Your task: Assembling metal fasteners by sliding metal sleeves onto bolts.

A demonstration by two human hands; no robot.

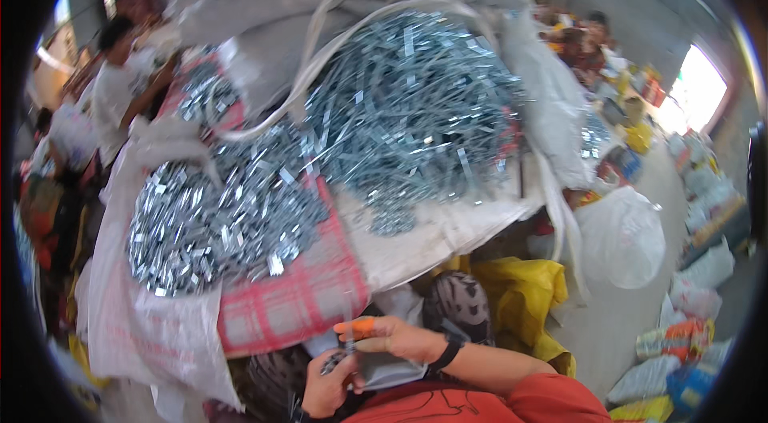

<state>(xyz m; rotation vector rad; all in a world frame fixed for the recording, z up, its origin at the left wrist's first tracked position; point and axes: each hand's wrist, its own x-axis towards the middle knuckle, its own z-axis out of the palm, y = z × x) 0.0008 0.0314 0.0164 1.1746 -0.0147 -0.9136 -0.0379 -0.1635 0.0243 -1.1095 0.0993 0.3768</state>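
Observation:
My left hand (pixel 323 384) is low at the centre, its fingers curled round a small bunch of metal pieces (pixel 334 362). Just above it, my right hand (pixel 398 340) reaches in from the right, with orange covering (pixel 358 328) on its fingers. Its thumb and fingers pinch a thin metal strip (pixel 350 344). Beneath both hands a pale grey tray-like thing (pixel 394 375) rests at my lap. On the table ahead lie a heap of short shiny metal pieces (pixel 184 223) at left and a larger pile of long thin metal strips (pixel 416 103).
A red-and-white checked cloth (pixel 292 307) covers the table's near edge. White sacks (pixel 256 15) are stacked behind the piles, with a white strap (pixel 300 87) looping down. A yellow sack (pixel 520 295) and a white bag (pixel 622 235) stand right. A person (pixel 120 91) sits far left.

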